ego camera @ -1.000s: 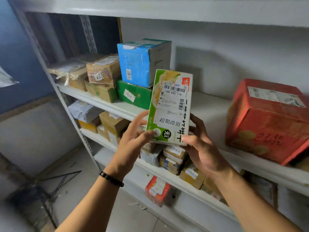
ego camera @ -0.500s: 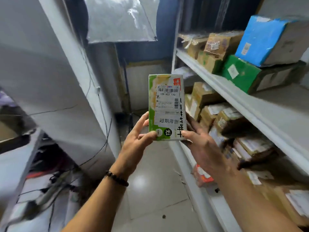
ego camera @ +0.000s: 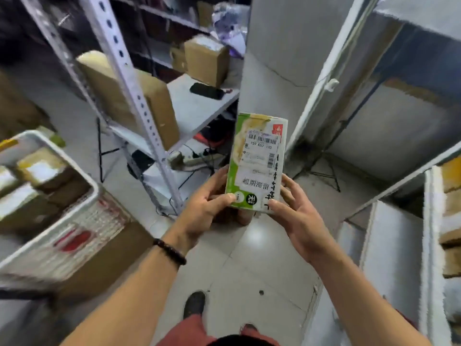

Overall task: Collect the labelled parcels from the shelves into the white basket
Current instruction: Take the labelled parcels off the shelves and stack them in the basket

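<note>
The person holds the labelled parcel [ego camera: 257, 163], a slim green-and-white carton, upright at 12 o'clock, raised above the tiled floor [ego camera: 249, 248]. It touches no shelf and is not yet in the basket. The left hand [ego camera: 207, 206] pinches its lower left corner, with the thumb on the printed face and the fingers [ego camera: 217, 178] curled round behind. The right hand [ego camera: 296, 216] takes the lower right corner in the same way but more loosely, with the thumb tip on the bottom edge and the fingers [ego camera: 289, 186] spread behind the side edge. Both grips sit low, probably so that the white shipping label on the upper half stays uncovered and faces the person. Held like this, the barcode and number can be checked before the carton goes in.

The white basket [ego camera: 74, 168] stands at 9 o'clock and appears to rest on a brown carton [ego camera: 107, 255], likely to bring its rim within easy reach. Several taped boxes [ego camera: 40, 168] already lie in it, so the collecting looks well begun, though how many parcels remain cannot be told. The shelves [ego camera: 434, 221] holding more brown parcels run along 3 o'clock, across the aisle from the basket. A grey metal rack [ego camera: 129, 78] rises at 11 o'clock, and its slanting upright comes down near the left hand. The next move looks like a swing towards 9 o'clock, and the carton would need to pass that upright and the basket's rim.
</note>
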